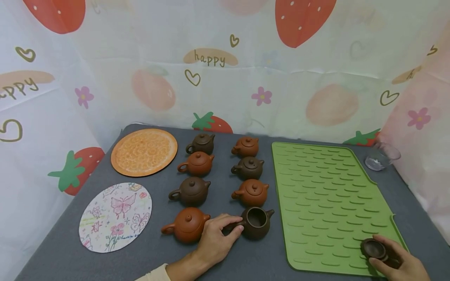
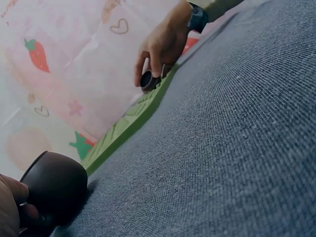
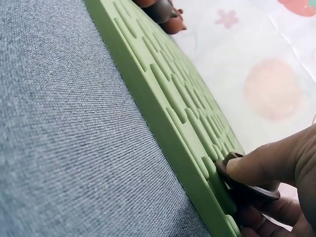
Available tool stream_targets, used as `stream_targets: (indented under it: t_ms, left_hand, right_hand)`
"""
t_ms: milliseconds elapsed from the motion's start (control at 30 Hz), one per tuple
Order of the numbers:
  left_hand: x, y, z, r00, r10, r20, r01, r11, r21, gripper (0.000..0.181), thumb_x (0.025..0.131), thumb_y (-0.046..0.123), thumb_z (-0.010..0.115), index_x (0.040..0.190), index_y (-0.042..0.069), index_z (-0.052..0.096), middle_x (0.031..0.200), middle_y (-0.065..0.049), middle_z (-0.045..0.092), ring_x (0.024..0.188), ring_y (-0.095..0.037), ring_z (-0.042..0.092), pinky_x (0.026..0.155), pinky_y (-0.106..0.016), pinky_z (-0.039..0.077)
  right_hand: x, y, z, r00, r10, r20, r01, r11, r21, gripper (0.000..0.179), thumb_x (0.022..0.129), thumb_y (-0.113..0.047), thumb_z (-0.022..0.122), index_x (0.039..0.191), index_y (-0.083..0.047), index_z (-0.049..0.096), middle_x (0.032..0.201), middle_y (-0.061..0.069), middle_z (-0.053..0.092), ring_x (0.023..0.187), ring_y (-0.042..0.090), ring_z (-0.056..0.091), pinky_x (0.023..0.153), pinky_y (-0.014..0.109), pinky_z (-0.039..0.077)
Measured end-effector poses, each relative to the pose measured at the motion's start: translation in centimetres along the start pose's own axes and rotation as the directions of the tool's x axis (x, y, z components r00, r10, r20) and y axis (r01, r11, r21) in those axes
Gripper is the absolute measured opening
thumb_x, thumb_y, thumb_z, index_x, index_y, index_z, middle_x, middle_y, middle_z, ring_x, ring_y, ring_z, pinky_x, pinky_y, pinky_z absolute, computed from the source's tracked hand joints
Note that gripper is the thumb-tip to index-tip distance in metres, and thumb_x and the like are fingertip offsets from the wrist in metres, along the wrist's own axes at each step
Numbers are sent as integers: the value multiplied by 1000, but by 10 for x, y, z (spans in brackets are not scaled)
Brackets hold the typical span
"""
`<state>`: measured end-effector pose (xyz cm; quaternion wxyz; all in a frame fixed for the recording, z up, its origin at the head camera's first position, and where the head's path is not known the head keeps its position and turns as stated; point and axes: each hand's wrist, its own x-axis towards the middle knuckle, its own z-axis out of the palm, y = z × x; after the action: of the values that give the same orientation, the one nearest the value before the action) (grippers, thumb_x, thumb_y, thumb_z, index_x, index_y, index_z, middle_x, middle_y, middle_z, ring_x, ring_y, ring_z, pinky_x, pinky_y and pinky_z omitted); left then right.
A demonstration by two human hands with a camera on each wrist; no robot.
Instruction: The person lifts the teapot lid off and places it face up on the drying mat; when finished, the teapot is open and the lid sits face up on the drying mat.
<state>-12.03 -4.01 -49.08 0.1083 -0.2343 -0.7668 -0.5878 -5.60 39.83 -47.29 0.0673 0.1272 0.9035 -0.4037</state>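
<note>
A dark brown teapot without its lid (image 1: pixel 256 228) stands at the near end of the right row, its round mouth facing up. My left hand (image 1: pixel 219 236) pinches its handle between thumb and fingers; the left wrist view shows the pot's dark body (image 2: pixel 57 182) beside the fingertips. Over the near right corner of the green ridged mat (image 1: pixel 323 218), my right hand (image 1: pixel 404 259) grips a dark brown teapot lid (image 1: pixel 373 248), its hollow underside partly visible. In the right wrist view, the thumb presses on the lid (image 3: pixel 252 190) close to the mat's ridges; the fingers hide part of it.
Left of the open pot sits an orange-brown lidded teapot (image 1: pixel 190 225). Several more small lidded teapots, brown and reddish, form two rows behind. A butterfly-patterned round mat (image 1: pixel 116 218) and an orange round mat (image 1: pixel 144 152) lie left; a clear glass cup (image 1: pixel 379 157) stands far right.
</note>
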Motion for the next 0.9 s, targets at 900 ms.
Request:
stream_targets:
  t_ms: [900]
  left_hand:
    - [14, 44, -13, 977, 185, -104, -184, 983, 19, 25, 74, -16, 74, 97, -6, 70, 87, -12, 67, 76, -27, 65, 67, -41, 54]
  right_hand:
    - [-5, -15, -14, 964, -25, -266, -7, 993, -121, 74, 98, -34, 58, 152, 1, 22, 132, 37, 35, 108, 51, 40, 82, 51, 43]
